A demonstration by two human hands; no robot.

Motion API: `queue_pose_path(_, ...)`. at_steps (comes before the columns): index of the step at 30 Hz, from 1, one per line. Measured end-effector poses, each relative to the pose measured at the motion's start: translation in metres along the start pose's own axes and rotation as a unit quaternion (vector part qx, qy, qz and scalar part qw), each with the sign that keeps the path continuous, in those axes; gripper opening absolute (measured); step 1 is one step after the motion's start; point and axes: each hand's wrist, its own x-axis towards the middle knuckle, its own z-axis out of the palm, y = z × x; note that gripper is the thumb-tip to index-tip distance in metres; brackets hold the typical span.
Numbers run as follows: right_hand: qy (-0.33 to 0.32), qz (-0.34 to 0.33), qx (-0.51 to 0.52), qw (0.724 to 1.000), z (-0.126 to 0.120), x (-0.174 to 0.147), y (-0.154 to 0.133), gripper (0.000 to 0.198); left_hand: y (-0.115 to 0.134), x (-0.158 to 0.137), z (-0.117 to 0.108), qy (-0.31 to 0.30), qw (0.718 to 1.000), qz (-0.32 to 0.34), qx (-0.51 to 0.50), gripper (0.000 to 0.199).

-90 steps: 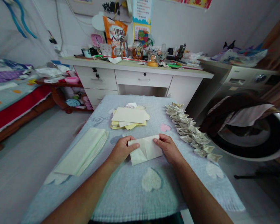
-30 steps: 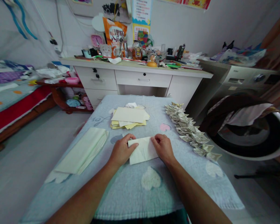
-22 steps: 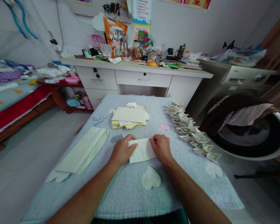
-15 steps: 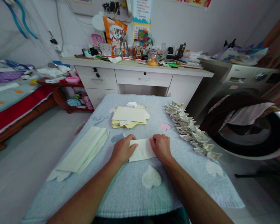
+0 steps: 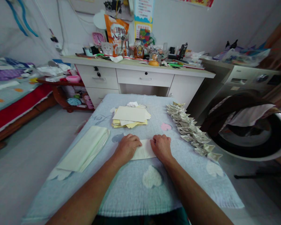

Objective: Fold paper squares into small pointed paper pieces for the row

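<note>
A folded sheet of pale paper (image 5: 144, 150) lies flat on the cloth-covered table in front of me. My left hand (image 5: 128, 147) covers its left end, fingers curled and pressed together at the upper edge. At the right end, my right hand (image 5: 162, 146) is closed with bent fingers on the paper's corner. Beyond my hands lies a pile of cream and yellow paper sheets (image 5: 130, 114). A thick stack of folded pale green paper (image 5: 85, 148) rests to the left of my left hand. Rows of folded paper boats (image 5: 189, 128) stand on the right.
A blue towel-like cloth (image 5: 135, 193) covers the table. Behind it stands a white desk (image 5: 145, 76) crowded with an orange snack bag (image 5: 117, 32), a jar (image 5: 139, 49) and small items. A washing machine (image 5: 250, 79) with its door open is on the right, a bed (image 5: 14, 100) on the left.
My left hand has slid right and over the paper's left end, its thumb now close to the fingers. My right hand has stayed in place.
</note>
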Motion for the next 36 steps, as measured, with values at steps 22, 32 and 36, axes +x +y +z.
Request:
queue_pose_path(22,0.016,0.055,-0.003,0.998,0.003,-0.002,0.003,0.023,0.037,-0.021,0.010,-0.084,0.994,0.007,0.064,0.037)
queue_pose_path(32,0.018,0.056,0.003,0.998,0.004,-0.001,0.005,0.023,0.032,-0.025,0.009,-0.129,0.991,-0.019,0.029,0.047)
queue_pose_path(36,0.020,0.054,0.005,0.998,0.003,-0.002,0.004,0.023,0.031,-0.027,0.010,-0.126,0.991,-0.023,0.041,0.049)
